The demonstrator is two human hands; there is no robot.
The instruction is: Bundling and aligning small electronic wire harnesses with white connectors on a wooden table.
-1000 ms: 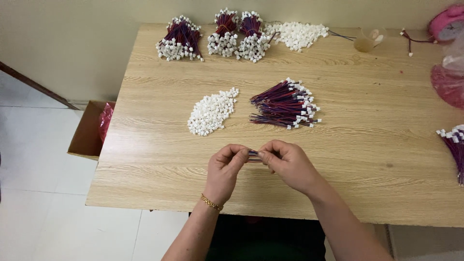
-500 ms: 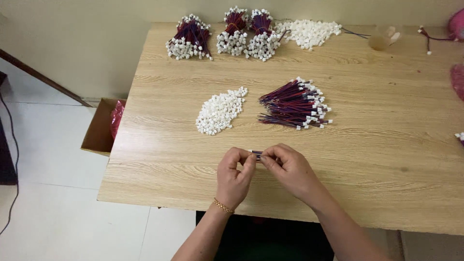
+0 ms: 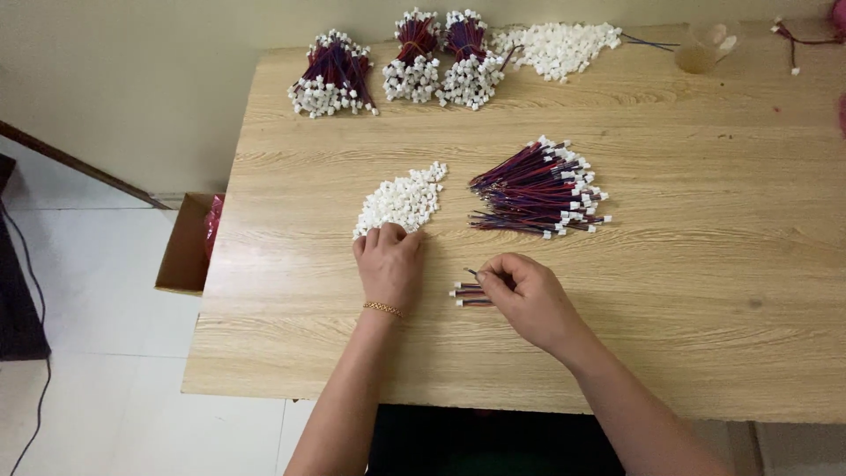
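Item: short red-and-blue wire lead [image 3: 470, 293] with white end plugs, lying on the wooden table [image 3: 705, 264], pinched at its far end by my right hand [image 3: 529, 300], grip point hidden under fingers; my left hand [image 3: 388, 263] rested fingers-down on the white connector pile [image 3: 401, 198], hold undeterminable; loose wire heap [image 3: 538, 187] beyond.

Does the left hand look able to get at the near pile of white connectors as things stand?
Probably yes: the left hand already has its fingertips at the near edge of the pile of white connectors, with nothing between them.
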